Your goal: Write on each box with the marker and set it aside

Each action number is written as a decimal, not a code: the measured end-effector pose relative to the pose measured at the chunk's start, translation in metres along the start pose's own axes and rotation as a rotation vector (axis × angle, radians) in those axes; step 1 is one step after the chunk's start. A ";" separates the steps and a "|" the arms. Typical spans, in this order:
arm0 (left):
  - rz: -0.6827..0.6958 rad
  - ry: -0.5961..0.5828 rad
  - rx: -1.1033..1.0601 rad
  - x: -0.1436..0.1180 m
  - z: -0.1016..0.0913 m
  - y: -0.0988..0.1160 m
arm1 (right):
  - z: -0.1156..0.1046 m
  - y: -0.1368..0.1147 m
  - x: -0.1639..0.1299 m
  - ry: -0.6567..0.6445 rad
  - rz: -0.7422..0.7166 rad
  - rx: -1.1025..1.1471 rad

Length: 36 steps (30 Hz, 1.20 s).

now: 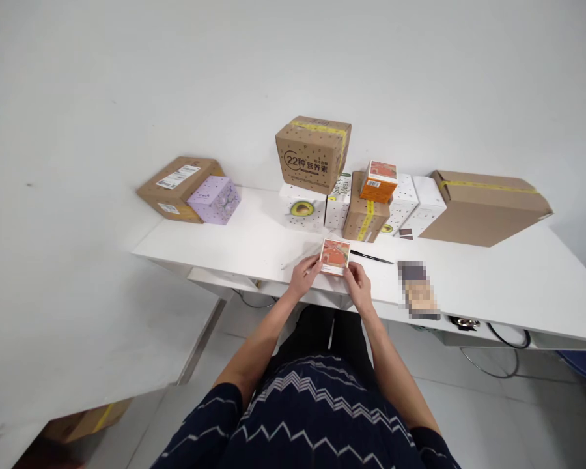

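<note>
A small orange and white box [335, 253] with a picture on its top is near the front edge of the white table. On its left side, the fingers of my left hand [305, 276] are closed against it. My right hand [358, 285] grips the opposite side near the front corner. Whether the box rests on the table or is slightly raised, I cannot tell. Just behind my right hand lies a black pen [372, 256]. A similar orange box [379, 182] sits on top of a brown carton [366, 215] farther back.
A brown carton [312, 156] sits atop white avocado-print boxes [301, 208]. Left are a labelled carton [180, 185] and a purple box [215, 198]; right are a white box [427, 202] and a large carton [483, 208]. A pixelated flat item [418, 290] lies by the table's [532, 286] front edge.
</note>
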<state>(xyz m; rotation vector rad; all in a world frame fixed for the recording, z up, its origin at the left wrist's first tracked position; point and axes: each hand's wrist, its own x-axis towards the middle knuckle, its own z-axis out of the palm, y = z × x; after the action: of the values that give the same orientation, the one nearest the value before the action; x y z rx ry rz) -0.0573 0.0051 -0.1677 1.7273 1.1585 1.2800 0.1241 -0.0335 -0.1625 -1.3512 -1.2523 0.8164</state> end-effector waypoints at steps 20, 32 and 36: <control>0.278 0.156 0.109 -0.009 0.011 -0.021 | -0.005 0.009 0.004 0.124 -0.040 -0.008; 0.236 0.159 0.117 -0.009 0.010 -0.017 | -0.058 -0.027 0.066 -0.128 0.244 -1.334; 0.247 0.172 0.118 -0.009 0.010 -0.014 | -0.059 -0.030 0.062 -0.126 0.299 -1.277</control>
<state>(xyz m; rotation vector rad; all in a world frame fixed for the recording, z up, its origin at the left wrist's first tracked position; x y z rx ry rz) -0.0524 0.0016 -0.1867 1.9242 1.1644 1.5619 0.1867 0.0076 -0.1114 -2.5578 -1.7853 0.2082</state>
